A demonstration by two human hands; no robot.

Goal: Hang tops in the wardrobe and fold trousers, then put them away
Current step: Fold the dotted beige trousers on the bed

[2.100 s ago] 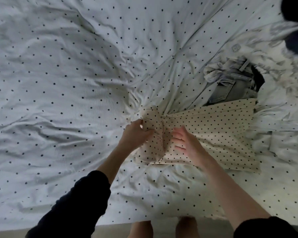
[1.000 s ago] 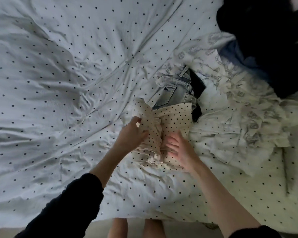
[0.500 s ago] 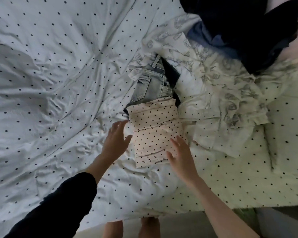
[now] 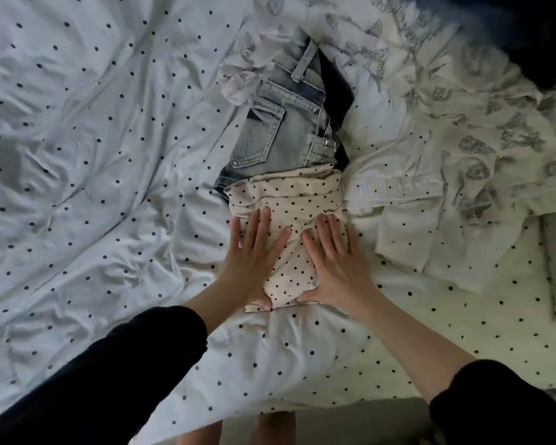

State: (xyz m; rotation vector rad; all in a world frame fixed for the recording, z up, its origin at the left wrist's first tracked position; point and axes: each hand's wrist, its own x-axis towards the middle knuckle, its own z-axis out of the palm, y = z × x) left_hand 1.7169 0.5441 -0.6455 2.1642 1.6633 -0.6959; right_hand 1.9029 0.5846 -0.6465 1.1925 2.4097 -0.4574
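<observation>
Cream cotton-like fabric with small black dots, folded into a thick rectangular bundle of trousers (image 4: 297,200), lies on the white black-dotted bedsheet (image 4: 93,155) near the bed's front edge. I have both hands flat on it: my left hand (image 4: 251,255) covers its left side and my right hand (image 4: 337,261) its right side, fingers straight and slightly spread, palms pressing down, thumbs hooked at the bundle's near edge. Neither hand pinches anything. The bundle's far end overlaps one folded pair of faded blue denim jeans (image 4: 280,130), stiff-looking, with stitched pocket and belt loop showing. Just right of both lies one crumpled white garment with a grey printed pattern (image 4: 446,149). One dark, blurred cloth mass (image 4: 533,33) fills the top right corner. Two black sleeves cover my forearms.
</observation>
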